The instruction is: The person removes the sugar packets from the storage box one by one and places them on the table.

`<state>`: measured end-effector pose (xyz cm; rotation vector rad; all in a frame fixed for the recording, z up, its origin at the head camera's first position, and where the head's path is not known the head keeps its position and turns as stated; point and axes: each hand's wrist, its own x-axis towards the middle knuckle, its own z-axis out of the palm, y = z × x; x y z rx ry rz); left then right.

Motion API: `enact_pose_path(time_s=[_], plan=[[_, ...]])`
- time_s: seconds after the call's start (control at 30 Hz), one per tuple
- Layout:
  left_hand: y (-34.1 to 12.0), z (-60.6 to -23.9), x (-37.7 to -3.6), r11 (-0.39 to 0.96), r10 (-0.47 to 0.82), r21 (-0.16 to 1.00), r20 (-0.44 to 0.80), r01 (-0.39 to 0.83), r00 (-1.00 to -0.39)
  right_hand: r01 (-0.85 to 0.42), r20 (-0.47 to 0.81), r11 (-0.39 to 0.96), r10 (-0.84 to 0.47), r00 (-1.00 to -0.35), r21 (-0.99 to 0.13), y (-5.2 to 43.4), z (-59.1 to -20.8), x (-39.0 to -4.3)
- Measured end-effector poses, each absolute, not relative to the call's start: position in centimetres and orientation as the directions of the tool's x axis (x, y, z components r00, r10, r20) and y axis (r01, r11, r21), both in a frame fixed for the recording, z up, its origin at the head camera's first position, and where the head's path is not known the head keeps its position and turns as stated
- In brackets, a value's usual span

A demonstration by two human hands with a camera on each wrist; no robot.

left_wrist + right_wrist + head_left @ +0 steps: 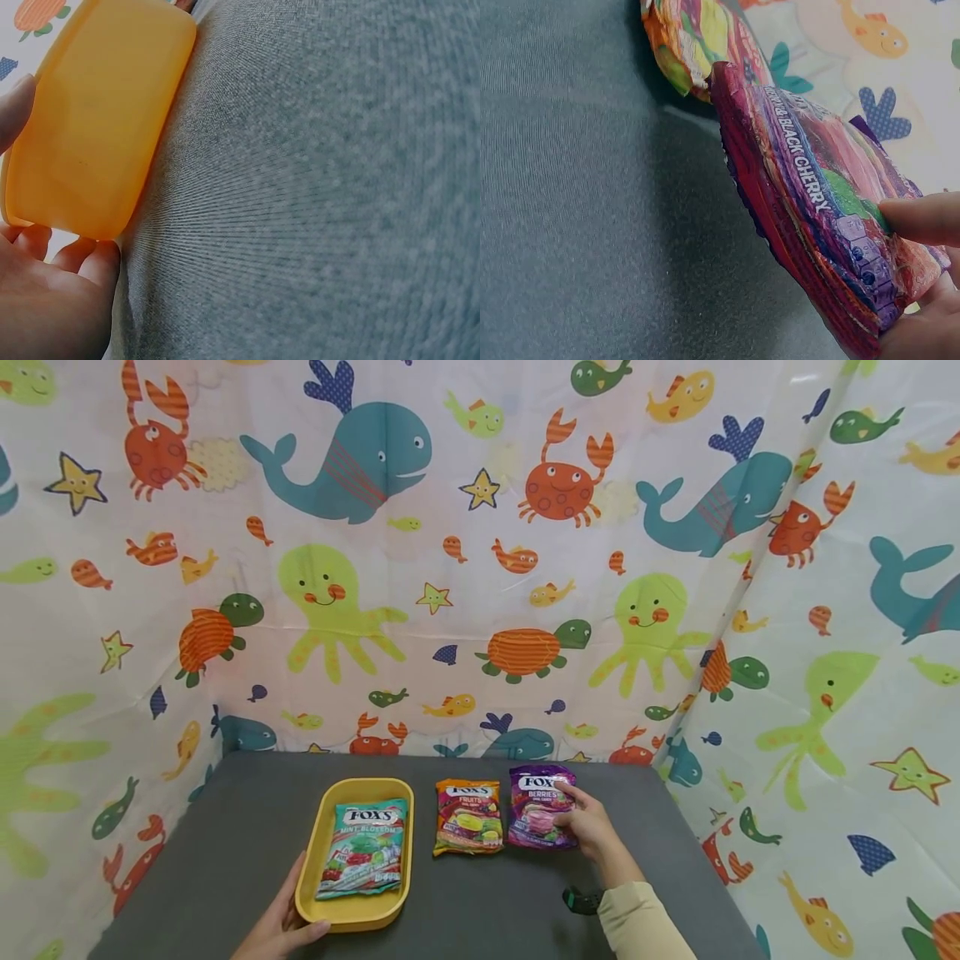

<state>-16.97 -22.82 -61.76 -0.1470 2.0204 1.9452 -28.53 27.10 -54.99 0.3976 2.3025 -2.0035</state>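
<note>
L hand (281, 927) gripping yellow tray (311, 881) w/ mint bag (365, 847), R hand (588, 827) pinching purple bag (536, 810)

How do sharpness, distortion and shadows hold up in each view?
Head view: evenly lit and sharp, with wide-angle bending toward the edges. Left wrist view: the yellow tray fills the corner, soft and close, and the grey table weave fans out. Right wrist view: the purple candy bag is readable and casts a soft shadow.
</note>
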Motion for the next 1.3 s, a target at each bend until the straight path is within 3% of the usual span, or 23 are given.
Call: enact_pose_path(time_s=[0.5,0.7,0.93,1.3], plan=[[-22.8,-61.8,-16.8,0.052,0.167,0.956,-0.292,-0.288,-0.942,0.263,-0.232,0.218,0.155,-0.960,-0.940,27.5,-57.2,-29.3],[-22.8,-61.7,-16.8,0.028,0.173,0.957,-0.291,-0.290,-0.941,0.169,-0.121,0.371,0.150,-0.981,-0.913,27.2,-57.6,-29.9],[-22.8,-61.4,-16.6,0.009,0.186,0.958,-0.282,-0.285,-0.941,0.099,0.021,0.625,0.181,-0.983,-0.775,26.9,-58.4,-30.5],[-22.7,-61.2,-16.6,0.016,0.179,0.953,-0.301,-0.303,-0.937,0.049,0.180,0.796,0.196,-0.964,-0.603,26.6,-59.8,-29.8]])
